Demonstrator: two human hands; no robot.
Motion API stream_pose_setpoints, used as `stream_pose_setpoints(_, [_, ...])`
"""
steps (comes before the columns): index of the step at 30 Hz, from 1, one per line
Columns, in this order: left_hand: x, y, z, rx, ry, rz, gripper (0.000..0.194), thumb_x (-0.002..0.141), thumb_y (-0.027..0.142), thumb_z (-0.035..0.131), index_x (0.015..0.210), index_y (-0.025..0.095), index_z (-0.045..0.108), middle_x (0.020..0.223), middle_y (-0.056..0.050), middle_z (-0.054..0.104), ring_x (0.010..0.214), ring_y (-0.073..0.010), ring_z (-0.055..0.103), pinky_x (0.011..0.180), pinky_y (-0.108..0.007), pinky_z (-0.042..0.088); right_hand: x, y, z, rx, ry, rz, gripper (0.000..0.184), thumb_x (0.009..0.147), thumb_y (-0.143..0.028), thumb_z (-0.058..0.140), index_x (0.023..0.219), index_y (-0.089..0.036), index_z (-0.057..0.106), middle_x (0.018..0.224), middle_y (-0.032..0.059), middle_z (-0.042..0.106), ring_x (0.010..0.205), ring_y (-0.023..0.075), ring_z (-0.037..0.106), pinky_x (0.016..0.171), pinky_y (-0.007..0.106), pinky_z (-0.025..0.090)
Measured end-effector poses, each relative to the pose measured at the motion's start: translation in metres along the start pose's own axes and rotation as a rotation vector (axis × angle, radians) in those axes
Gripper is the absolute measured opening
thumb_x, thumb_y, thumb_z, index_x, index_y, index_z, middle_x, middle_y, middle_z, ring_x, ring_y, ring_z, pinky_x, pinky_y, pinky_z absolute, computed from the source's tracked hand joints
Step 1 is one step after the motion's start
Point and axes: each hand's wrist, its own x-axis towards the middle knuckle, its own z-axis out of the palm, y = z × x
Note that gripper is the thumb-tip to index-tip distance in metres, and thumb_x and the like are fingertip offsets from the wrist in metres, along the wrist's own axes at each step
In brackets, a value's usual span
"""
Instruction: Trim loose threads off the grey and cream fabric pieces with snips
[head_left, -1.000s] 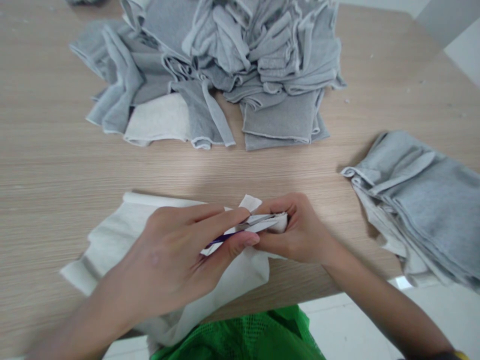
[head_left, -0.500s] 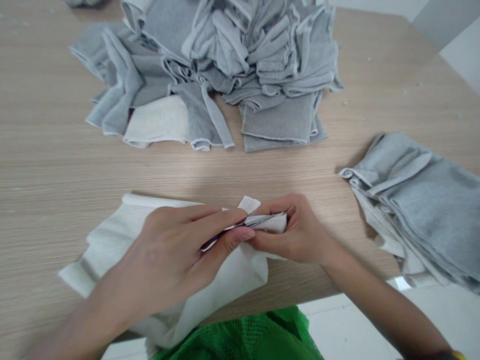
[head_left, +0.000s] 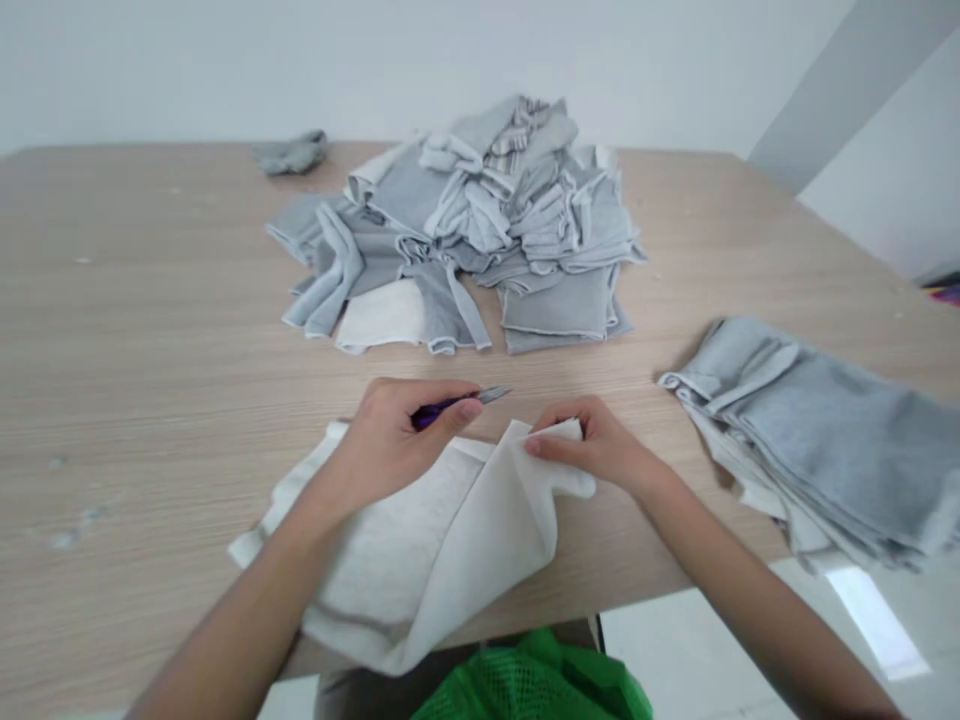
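My left hand (head_left: 409,435) is closed round purple-handled thread snips (head_left: 429,413), with the metal blades pointing right, just above the table and apart from the cloth. Most of the handle is hidden in the fingers. A white piece of cloth (head_left: 480,545) lies rumpled at the table's front edge, partly under my left forearm. My right hand (head_left: 589,445) pinches its upper right corner between thumb and fingers, lifting that part into a fold. The cloth's lower edge hangs over the table edge.
A heap of grey cloth pieces (head_left: 480,215) lies farther back on the wooden table (head_left: 150,330). To the right, a stack of folded grey cloths (head_left: 825,430) overhangs the edge. A small grey bundle (head_left: 292,153) sits at the back. Green mesh fabric (head_left: 540,680) shows below.
My left hand with the snips has moved away from the right hand's fingers. The white cloth is more spread out and its corner raised. The view has tilted up, showing the wall.
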Motion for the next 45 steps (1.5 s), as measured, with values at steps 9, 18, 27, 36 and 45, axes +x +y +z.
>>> stream_pose_setpoints(9, [-0.024, -0.003, 0.027, -0.018, -0.223, 0.037, 0.040, 0.100, 0.045, 0.047, 0.103, 0.019, 0.076, 0.082, 0.000, 0.076, 0.067, -0.0131, 0.058, 0.063, -0.024, 0.039, -0.051, 0.000, -0.014, -0.251, 0.224, -0.115, 0.039, 0.088, -0.048, 0.064, 0.078, -0.013, 0.075, 0.070, 0.0025, 0.070, 0.062, 0.0140, 0.057, 0.058, 0.024, 0.042])
stream_pose_setpoints(18, [-0.057, -0.012, 0.054, 0.065, -0.274, 0.065, 0.033, 0.096, 0.045, 0.054, 0.104, 0.022, 0.076, 0.098, -0.004, 0.079, 0.089, -0.0222, 0.070, 0.080, -0.030, 0.046, -0.124, 0.003, -0.073, -0.669, 0.620, -0.159, 0.048, 0.092, -0.054, 0.056, 0.074, -0.014, 0.075, 0.073, 0.0096, 0.076, 0.068, 0.0218, 0.068, 0.068, 0.031, 0.054])
stream_pose_setpoints(27, [-0.059, -0.014, 0.055, 0.131, -0.277, 0.076, 0.034, 0.099, 0.044, 0.050, 0.107, 0.023, 0.075, 0.103, -0.004, 0.079, 0.093, -0.0219, 0.070, 0.083, -0.031, 0.049, -0.148, 0.039, -0.081, -0.488, 0.904, -0.220, 0.057, 0.088, -0.062, 0.058, 0.110, -0.011, 0.074, 0.093, 0.0170, 0.080, 0.085, 0.0308, 0.078, 0.083, 0.043, 0.062])
stream_pose_setpoints(36, [-0.075, -0.012, 0.046, 0.203, -0.314, 0.097, 0.038, 0.100, 0.045, 0.049, 0.121, 0.024, 0.071, 0.117, -0.007, 0.076, 0.106, -0.0270, 0.070, 0.093, -0.037, 0.050, -0.097, 0.028, -0.074, -0.647, 0.735, -0.248, 0.032, 0.089, -0.032, 0.058, 0.104, -0.012, 0.079, 0.097, 0.0139, 0.080, 0.086, 0.0262, 0.075, 0.083, 0.036, 0.058])
stream_pose_setpoints(45, [-0.104, -0.015, 0.031, 0.248, -0.263, 0.066, 0.036, 0.099, 0.045, 0.051, 0.124, 0.026, 0.069, 0.118, -0.006, 0.076, 0.104, -0.0259, 0.072, 0.091, -0.036, 0.052, -0.045, 0.016, -0.064, -0.707, 0.585, -0.309, 0.032, 0.087, -0.026, 0.061, 0.112, -0.016, 0.078, 0.119, 0.0130, 0.076, 0.111, 0.0282, 0.070, 0.105, 0.040, 0.049])
